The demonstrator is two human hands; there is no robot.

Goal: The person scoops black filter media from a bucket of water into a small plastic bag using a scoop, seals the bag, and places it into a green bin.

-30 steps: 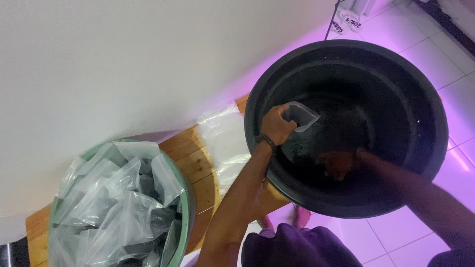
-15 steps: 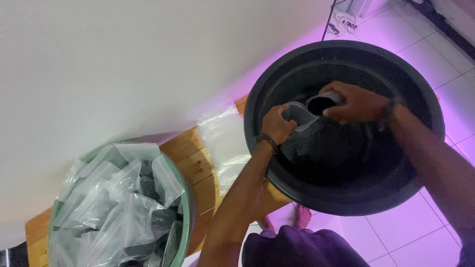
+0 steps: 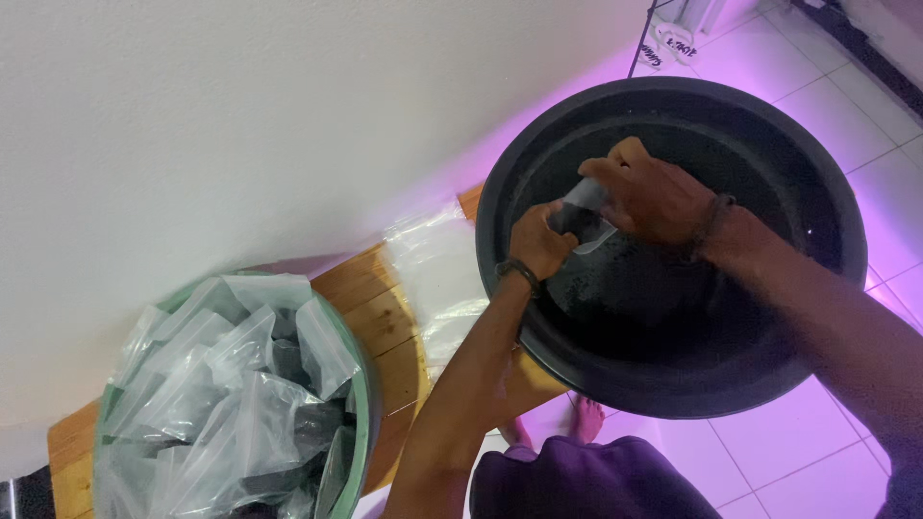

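Left hand point(image 3: 540, 242) and right hand point(image 3: 646, 195) both pinch a small clear bag point(image 3: 583, 210); fingers hide its contents.

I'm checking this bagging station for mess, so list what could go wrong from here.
1. Both hands, left hand and right hand, hold the small clear bag over the black tub; if it tips, the dark fill may spill back.
2. The green basket is heaped with filled bags above its rim, so one may slide out.
3. The loose clear bags lie on the wooden bench near its edge and could slip off.
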